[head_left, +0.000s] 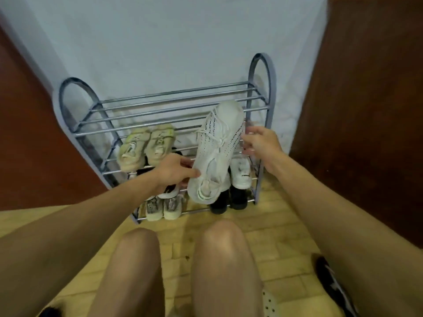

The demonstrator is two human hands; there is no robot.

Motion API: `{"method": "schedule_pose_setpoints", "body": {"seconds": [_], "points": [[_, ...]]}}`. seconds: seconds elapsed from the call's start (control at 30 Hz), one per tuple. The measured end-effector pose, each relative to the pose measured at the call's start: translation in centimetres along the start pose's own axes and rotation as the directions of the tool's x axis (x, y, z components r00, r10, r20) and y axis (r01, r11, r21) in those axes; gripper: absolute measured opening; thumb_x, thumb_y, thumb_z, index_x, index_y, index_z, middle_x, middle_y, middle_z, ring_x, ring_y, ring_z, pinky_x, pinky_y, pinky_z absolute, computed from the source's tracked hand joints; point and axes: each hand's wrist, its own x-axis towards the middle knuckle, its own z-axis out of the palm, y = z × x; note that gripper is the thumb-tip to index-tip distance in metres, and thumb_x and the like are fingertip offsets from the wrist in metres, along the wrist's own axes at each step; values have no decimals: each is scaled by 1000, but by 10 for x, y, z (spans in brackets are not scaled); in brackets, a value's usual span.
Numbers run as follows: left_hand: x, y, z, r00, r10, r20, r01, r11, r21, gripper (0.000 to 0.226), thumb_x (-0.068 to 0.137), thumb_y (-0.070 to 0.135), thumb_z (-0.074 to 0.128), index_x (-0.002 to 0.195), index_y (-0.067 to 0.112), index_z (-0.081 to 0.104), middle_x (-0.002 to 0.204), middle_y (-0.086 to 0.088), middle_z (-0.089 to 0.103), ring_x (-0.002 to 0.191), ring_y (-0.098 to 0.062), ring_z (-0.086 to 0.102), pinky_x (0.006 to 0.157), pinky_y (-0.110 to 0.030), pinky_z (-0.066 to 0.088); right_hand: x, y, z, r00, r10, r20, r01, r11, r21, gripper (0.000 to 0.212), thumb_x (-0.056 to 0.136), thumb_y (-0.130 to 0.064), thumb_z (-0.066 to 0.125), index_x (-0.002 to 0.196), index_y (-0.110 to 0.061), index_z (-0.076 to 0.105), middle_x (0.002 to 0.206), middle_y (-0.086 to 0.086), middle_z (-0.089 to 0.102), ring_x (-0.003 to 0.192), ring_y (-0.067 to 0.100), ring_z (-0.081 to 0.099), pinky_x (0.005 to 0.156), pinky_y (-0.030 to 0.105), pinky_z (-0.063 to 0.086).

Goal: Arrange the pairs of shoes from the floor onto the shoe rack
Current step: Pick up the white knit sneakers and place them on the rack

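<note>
A grey metal shoe rack stands against the pale wall. My left hand grips a white knit sneaker by its heel side, toe pointing up toward the rack's upper shelf. My right hand hovers at the sneaker's right edge with fingers curled, touching it or the rack bars; I cannot tell which. A beige pair rests on the second shelf at left. A grey-white pair and a black pair sit on the bottom shelf. A white shoe sits behind the sneaker.
Dark wooden panels flank the rack on both sides. My bare knees are over the yellow tiled floor. A black patterned shoe and a white perforated clog lie at lower right; a dark shoe shows at the lower left.
</note>
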Motion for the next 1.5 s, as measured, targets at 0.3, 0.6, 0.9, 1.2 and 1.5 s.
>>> {"method": "schedule_pose_setpoints", "body": {"seconds": [0.3, 0.6, 0.9, 1.2, 1.5], "points": [[-2, 69, 150, 972, 84, 220, -61, 992, -109, 20, 81, 10, 72, 99, 5, 66, 87, -3, 68, 83, -19, 67, 61, -25, 57, -93, 124, -157, 899, 318, -302, -353, 933, -69, 32, 93, -18, 62, 123, -8, 60, 105, 9, 65, 80, 19, 61, 74, 36, 57], [-123, 21, 330, 825, -44, 564, 74, 997, -30, 20, 85, 7, 66, 104, 5, 59, 94, -10, 66, 70, -15, 63, 56, -23, 54, -253, 222, -254, 724, 523, -450, -583, 812, 6, 22, 93, -18, 59, 110, -4, 62, 100, 9, 63, 89, 23, 59, 88, 38, 54], [-199, -78, 394, 718, -245, 652, 148, 968, 200, 13, 83, 6, 70, 88, 8, 57, 84, -7, 63, 70, -15, 59, 56, -26, 50, -379, 345, -240, 605, 704, -372, -794, 570, -213, 36, 93, -22, 57, 122, -1, 61, 116, 12, 61, 107, 30, 61, 94, 41, 51], [-191, -120, 363, 753, -329, 570, 219, 942, 255, 17, 85, 3, 67, 79, 9, 53, 79, -4, 60, 68, -13, 58, 62, -24, 53, -417, 442, -131, 626, 780, 3, -435, 352, -829, 76, 77, -30, 75, 144, -22, 40, 141, 7, 46, 129, 31, 45, 103, 44, 42], [-185, -121, 353, 788, -320, 527, 295, 946, 133, 33, 78, 0, 73, 109, -3, 62, 101, -15, 71, 81, -21, 69, 61, -27, 57, -423, 452, -142, 698, 710, -94, -275, 144, -951, 54, 95, -14, 49, 146, -14, 31, 139, 10, 49, 123, 29, 55, 91, 38, 48]]}}
